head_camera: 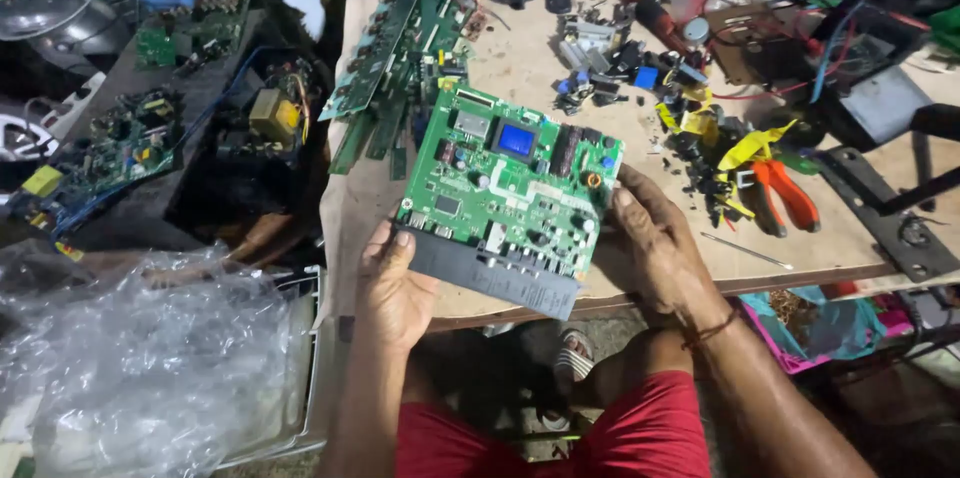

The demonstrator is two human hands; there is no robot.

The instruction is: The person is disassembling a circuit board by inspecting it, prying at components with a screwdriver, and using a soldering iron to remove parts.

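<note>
Both hands hold a green circuit board [510, 193] in the air over the near edge of the wooden workbench [520, 58]. The left hand [395, 283] grips the board's lower left corner, thumb pressed on its top face and fingers closed underneath. The right hand [655, 248] clamps the board's right edge, thumb on top near a small copper coil, fingers wrapped behind. The board is tilted, with a dark grey connector strip [495, 273] along its near edge and a blue square part [516, 141] close to its far edge.

Beyond the board lie long green boards [400, 28] stacked on the bench. To the board's right sit a heap of loose small parts [620, 58] and orange-handled pliers [780, 193]. Left of the board, off the bench, lie more circuit boards [110, 148] and crumpled clear plastic [150, 358].
</note>
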